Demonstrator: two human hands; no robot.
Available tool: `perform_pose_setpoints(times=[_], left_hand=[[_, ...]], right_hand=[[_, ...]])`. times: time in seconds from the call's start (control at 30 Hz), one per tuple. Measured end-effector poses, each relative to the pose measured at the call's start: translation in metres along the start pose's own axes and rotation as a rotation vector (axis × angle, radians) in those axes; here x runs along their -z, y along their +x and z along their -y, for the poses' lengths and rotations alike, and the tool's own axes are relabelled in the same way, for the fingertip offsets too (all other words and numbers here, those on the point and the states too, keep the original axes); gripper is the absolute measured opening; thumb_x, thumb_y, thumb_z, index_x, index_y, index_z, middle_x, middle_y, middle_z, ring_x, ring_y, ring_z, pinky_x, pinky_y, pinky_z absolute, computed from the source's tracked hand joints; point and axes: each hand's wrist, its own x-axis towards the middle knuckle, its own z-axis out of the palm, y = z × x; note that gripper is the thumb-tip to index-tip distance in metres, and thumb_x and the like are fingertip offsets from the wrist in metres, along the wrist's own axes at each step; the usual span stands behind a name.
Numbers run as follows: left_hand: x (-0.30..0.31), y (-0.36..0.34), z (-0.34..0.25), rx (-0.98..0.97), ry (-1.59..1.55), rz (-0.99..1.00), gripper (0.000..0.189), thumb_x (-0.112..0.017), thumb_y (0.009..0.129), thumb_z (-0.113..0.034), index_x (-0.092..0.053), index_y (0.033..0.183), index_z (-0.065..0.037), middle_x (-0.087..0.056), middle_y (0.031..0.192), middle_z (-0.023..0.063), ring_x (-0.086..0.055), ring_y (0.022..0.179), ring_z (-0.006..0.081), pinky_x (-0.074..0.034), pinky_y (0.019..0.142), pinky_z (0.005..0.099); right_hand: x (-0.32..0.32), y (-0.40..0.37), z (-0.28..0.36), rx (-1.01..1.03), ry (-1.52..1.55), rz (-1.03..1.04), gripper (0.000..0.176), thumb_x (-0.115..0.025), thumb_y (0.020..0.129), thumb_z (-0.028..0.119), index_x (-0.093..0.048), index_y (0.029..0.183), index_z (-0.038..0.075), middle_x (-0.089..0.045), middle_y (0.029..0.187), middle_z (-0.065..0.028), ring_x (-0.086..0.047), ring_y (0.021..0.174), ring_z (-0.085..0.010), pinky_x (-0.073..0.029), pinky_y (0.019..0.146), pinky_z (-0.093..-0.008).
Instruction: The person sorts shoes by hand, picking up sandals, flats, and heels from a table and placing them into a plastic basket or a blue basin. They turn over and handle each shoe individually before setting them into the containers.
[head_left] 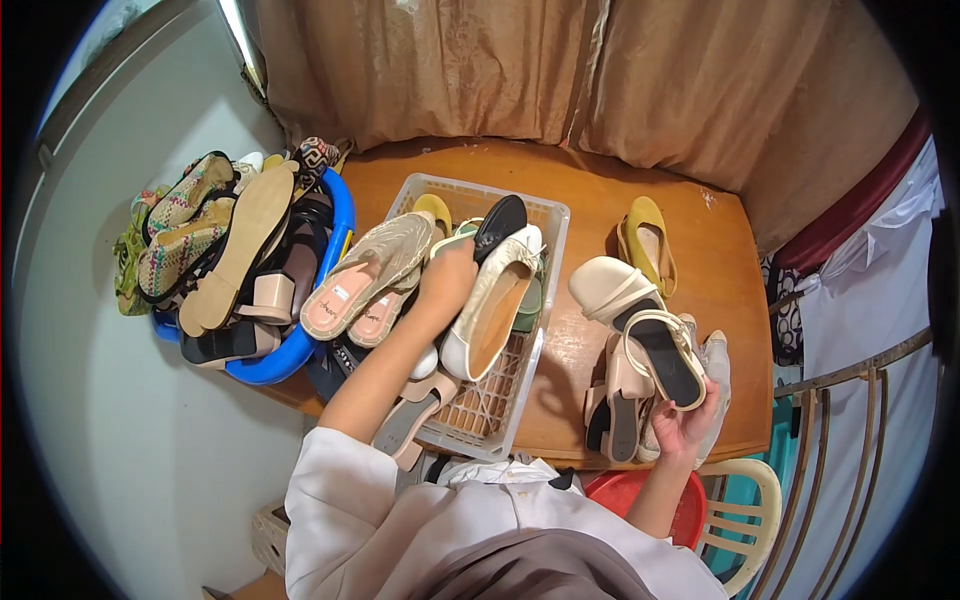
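Note:
My right hand (686, 420) grips a cream strappy sandal (665, 355) by the end of its black sole, above the table. Just beyond the held sandal is another cream sandal (605, 290) with thin straps. Over the plastic crate (556, 225), my left hand (447, 283) is closed at the cream strap of a sandal with a black insole (500, 222); its fingertips are partly hidden. Right beside that hand lies a white ballet flat (490, 310) with a tan insole. On its other side rest woven beige mules (365, 270) with pink insoles.
A blue basket (268, 370) heaped with shoes stands at the left. Mustard flats (650, 245) and beige block-heeled sandals (622, 405) rest on the wooden table (560, 400). Brown curtains (690, 80) hang behind it. A red basin (640, 500) and a cream chair (745, 510) are below the near edge.

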Motion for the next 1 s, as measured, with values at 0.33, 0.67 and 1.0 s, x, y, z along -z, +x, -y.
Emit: perform_pose_setpoints(times=[0.33,0.67,1.0], left_hand=[[0.012,-0.065,-0.047,-0.155,-0.015,0.146,0.028,-0.048,0.084,-0.024,-0.043,0.099,0.000,-0.060,0.076,0.0239,-0.061,0.069,0.0393,-0.049,0.059,0.0469],[-0.003,0.025,0.043,-0.267,0.024,0.004,0.046,-0.056,0.077,-0.006,-0.041,0.121,-0.003,-0.052,0.108,0.0262,-0.049,0.103,0.0403,-0.042,0.087,0.0425],[-0.025,0.054,0.064,-0.290,0.009,0.300,0.076,-0.063,0.069,-0.006,-0.022,0.132,-0.012,-0.048,0.115,0.0305,-0.050,0.104,0.0417,-0.042,0.088,0.0437]], right_hand=[[0.002,0.004,-0.001,0.030,-0.076,-0.065,0.036,-0.047,0.085,0.026,-0.056,0.108,0.000,-0.066,0.093,-0.0108,-0.066,0.072,-0.0182,-0.057,0.053,-0.0290],[0.000,0.000,-0.001,0.005,-0.048,-0.040,0.037,-0.047,0.084,0.026,-0.055,0.109,0.000,-0.065,0.095,-0.0113,-0.066,0.074,-0.0189,-0.057,0.053,-0.0289],[0.021,-0.008,0.011,-0.041,0.039,0.064,0.036,-0.048,0.087,0.032,-0.057,0.110,0.007,-0.063,0.104,-0.0100,-0.064,0.086,-0.0216,-0.058,0.061,-0.0336]])
